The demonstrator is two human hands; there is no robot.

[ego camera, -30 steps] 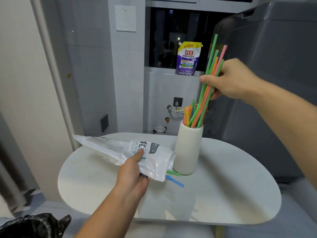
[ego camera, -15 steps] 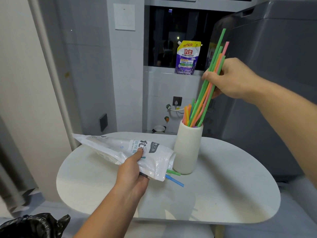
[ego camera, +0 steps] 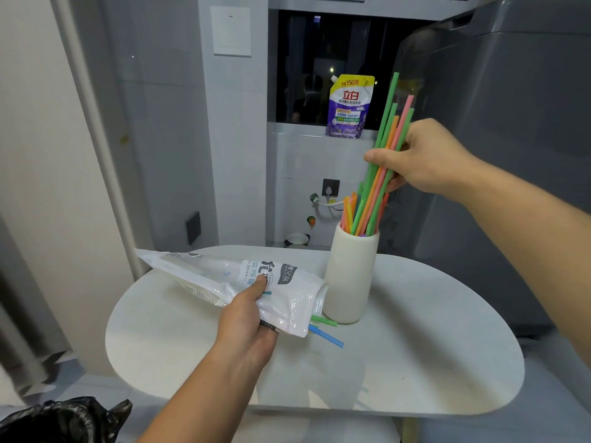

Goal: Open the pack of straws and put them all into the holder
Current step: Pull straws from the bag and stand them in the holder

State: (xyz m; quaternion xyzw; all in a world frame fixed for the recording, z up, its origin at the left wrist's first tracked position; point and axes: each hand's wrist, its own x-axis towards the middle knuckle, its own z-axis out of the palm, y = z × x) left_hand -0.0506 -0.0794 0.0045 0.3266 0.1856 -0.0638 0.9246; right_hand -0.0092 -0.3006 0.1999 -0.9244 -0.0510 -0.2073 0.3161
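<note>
Pale and rounded, the worktop (ego camera: 415, 362) is sitting in a grey utility corner, carrying the ribbed white holder (ego camera: 350, 276) near its back edge. Leaning out of that holder, a bundle of straws (ego camera: 372, 193) in green, orange and pink is pointing up and to the right, its long axis steeply tilted and its lower ends already inside the mouth among others standing there. The right hand (ego camera: 425, 158) is pinching the bundle around mid-length, thumb in front and fingers curled behind. These straws are looking light, thin and slick, likely to fan apart or buckle under a hard squeeze, so a loose hold near the middle is probably suiting them best. The left hand (ego camera: 246, 321) is gripping the crinkly, nearly flat pack (ego camera: 224, 276), thumb pressing on top, its open end lying just beside the holder's base. A green straw (ego camera: 324, 321) and a blue straw (ego camera: 327, 337) are showing from under that end on the worktop. Behind, a purple detergent pouch (ego camera: 348, 107) is standing on the sill.
</note>
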